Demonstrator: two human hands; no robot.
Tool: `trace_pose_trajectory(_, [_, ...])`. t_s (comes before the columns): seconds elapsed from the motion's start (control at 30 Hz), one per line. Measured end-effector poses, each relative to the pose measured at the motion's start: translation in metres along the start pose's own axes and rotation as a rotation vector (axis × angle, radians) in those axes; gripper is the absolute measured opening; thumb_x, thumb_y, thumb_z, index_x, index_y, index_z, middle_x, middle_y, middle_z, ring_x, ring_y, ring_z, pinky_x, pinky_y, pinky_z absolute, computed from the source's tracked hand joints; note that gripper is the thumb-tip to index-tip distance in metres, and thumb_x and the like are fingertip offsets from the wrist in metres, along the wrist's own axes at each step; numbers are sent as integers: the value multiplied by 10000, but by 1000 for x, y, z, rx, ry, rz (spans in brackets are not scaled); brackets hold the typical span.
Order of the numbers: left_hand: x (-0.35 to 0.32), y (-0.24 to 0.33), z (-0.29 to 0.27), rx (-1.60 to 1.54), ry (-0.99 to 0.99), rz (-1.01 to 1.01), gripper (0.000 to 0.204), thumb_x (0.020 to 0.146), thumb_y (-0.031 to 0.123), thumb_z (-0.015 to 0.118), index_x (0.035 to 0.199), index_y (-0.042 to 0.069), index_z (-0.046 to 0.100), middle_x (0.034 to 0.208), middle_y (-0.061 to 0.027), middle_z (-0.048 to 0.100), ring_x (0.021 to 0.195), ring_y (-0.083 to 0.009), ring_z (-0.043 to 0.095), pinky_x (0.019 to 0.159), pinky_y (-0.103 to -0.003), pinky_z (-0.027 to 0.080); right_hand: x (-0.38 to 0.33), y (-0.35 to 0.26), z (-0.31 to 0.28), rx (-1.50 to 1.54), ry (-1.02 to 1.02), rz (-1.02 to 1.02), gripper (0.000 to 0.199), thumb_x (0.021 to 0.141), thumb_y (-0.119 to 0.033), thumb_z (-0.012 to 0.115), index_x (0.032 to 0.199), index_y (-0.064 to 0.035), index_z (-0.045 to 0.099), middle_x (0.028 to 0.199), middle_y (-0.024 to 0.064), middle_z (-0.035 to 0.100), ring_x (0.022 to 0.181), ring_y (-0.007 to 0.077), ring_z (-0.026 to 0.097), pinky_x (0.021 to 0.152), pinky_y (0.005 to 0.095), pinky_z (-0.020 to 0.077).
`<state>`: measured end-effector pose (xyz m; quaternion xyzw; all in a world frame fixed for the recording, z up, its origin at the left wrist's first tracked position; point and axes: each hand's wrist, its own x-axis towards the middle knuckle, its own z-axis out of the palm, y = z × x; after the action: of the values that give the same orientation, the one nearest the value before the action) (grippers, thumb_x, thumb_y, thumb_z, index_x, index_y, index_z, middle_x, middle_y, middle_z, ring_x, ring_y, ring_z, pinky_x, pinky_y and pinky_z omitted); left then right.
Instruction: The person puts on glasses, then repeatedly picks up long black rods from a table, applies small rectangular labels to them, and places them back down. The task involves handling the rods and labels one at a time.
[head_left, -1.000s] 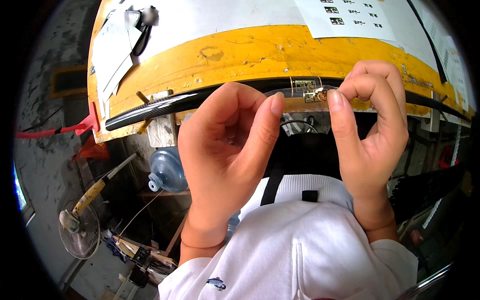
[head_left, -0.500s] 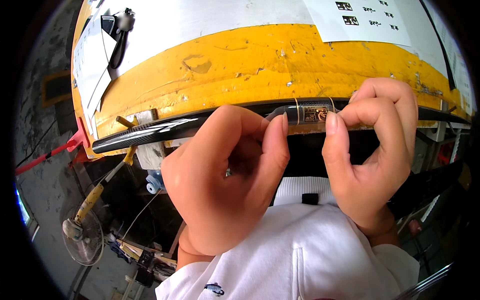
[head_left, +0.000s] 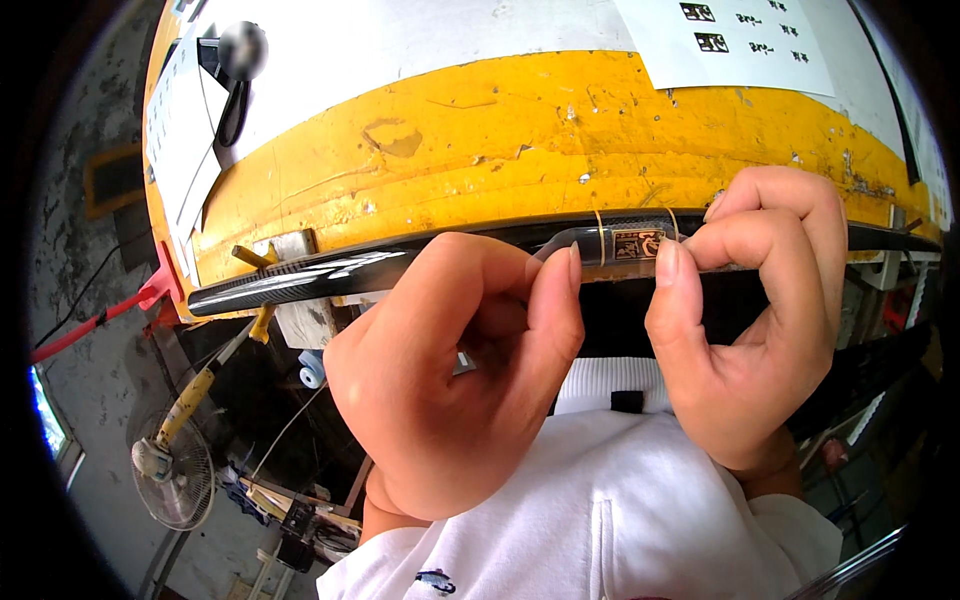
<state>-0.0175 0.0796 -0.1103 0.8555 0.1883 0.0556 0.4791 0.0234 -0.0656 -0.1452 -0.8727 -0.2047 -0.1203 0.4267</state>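
Note:
A long, glossy black tube with a woven carbon-look surface (head_left: 310,282) lies across my front along the near table edge. At its middle, a dark see-through decal strip (head_left: 638,244) with a gold emblem runs between my fingertips, with thin gold lines at either side of the emblem. My left hand (head_left: 450,370) pinches the strip's left end between thumb and forefinger. On the other end, my right hand (head_left: 765,290) does the same, its remaining fingers curled. Whether the strip touches the tube all along cannot be told.
The yellow-edged table (head_left: 480,120) has worn, chipped paint. Printed white sheets (head_left: 740,50) lie at the back right, and more papers (head_left: 185,130) and a black strap (head_left: 233,115) at the left. A wooden block with yellow pegs (head_left: 295,245) supports the tube. A fan (head_left: 172,470) stands lower left.
The view has shifted slightly, so the table, tube and hands sit a little lower in the picture. Both hands keep the same pinch on the strip.

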Motion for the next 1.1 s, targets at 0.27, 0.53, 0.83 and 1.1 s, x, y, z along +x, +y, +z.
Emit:
trace_pose_trajectory(0.27, [-1,-2,1,4,4,17,156,833,0,741,762,1,602,671,46,559,583,1,459,541,-147,323,4,-1,-5,-111,-55,-79,198,696,86,656,800,-30,534,930,111,505,798,204,499,708,295,417])
trace_pose_trajectory(0.53, [0,-2,1,18,5,36,153,838,-7,733,766,4,599,670,50,557,577,5,452,533,-145,312,2,-2,-4,-122,-60,-52,199,687,80,662,791,-33,536,930,111,510,798,206,500,711,297,418])
trace_pose_trajectory(0.83, [1,-4,1,-5,-3,38,166,847,-1,729,756,7,590,641,52,544,534,8,433,486,-148,279,13,-11,-15,-141,-165,-12,245,668,84,672,833,-34,536,933,108,513,809,214,503,728,306,421])
trace_pose_trajectory(1.1, [0,-7,0,-19,-4,32,161,859,1,718,756,5,595,622,44,546,503,7,423,456,-157,264,-4,0,-24,-257,-269,-292,494,645,148,621,1122,24,633,754,71,559,594,226,504,565,330,416])
